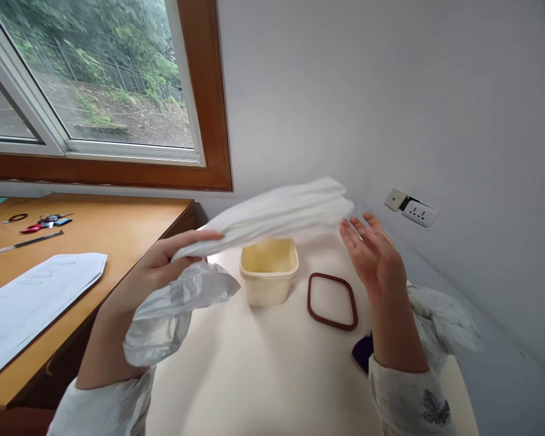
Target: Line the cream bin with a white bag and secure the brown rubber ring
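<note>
Two tables fill most of the lower frame: a pale cream round-edged table (263,375) in the middle, and an orange-brown wooden desk (118,227) butted up on the left. Upper left there's a big window with a brown wooden frame (209,91), greenery and a fence outside.

Next biggest thing is the long folded white cloth (281,212), held up in the air across the centre of the frame, slanting up toward the right. The person's left hand (163,260) has it pinched at its lower left end, thumb on top and fingers curled under, and a crumpled white plastic bag (177,309) hangs from the same grip. The right hand (372,254) is right of centre, palm flat and fingers spread, not gripping anything; the fingertips sit just beside the far end of the cloth, and I can't tell if they actually touch it.

On the desk at lower left lies a white sheet of paper (36,297). Under the cloth, centre frame, stands a cream square plastic tub (269,269) with no lid on. Just right of it a brown rounded-square rubber seal ring (332,300) lies flat on the table, close but apart. Right of that, on the wall, is a white power socket (418,213). Far upper left of the desk: a dark pen (25,243) and some keys (45,222).
</note>
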The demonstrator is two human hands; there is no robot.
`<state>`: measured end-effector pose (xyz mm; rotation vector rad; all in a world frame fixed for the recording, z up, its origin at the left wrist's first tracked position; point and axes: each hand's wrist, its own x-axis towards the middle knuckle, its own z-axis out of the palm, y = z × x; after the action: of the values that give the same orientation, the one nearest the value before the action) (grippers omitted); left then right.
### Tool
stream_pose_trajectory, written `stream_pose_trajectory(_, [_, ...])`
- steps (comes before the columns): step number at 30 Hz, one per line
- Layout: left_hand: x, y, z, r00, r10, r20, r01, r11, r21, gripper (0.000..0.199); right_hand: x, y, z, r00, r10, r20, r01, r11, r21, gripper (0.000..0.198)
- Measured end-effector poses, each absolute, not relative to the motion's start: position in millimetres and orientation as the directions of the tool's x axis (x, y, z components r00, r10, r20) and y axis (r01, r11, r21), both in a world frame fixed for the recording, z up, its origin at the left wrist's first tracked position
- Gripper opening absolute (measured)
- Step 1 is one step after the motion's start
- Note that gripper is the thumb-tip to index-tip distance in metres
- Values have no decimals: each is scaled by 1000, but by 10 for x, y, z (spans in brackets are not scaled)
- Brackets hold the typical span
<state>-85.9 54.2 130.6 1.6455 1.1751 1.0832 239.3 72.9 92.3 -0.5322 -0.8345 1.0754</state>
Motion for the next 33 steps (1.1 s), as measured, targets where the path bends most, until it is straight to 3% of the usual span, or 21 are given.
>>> stream_pose_trajectory(3, [-946,593,1266,84,976,201,190,-213,958,47,2382,718,923,232,929,289,-549,370,-749,24])
stream_pose_trajectory(8, [-1156,870,1100,158,967,202,498,-255,829,58,2364,728,901,213,943,255,-515,330,-791,19])
stream_pose_trajectory(16, [-1286,1249,522,211,959,-188,782,-50,622,72,2264,689,970,193,947,257,-419,316,-851,14])
stream_pose_trajectory(23, [-1350,1317,370,177,906,-385,903,6,430,84,2227,671,978,201,952,230,-292,282,-914,15])
stream_pose_trajectory(25, [-1340,1305,410,174,914,-366,921,-19,389,85,2226,681,960,179,957,226,-251,267,-931,15])
stream_pose_trajectory(29, [-1321,1296,467,149,970,-190,945,-84,315,81,2220,701,929,143,962,234,-192,259,-947,13])
stream_pose_trajectory(33, [-1312,1326,421,174,956,-236,958,-109,266,79,2217,707,919,173,958,231,-212,265,-941,11])
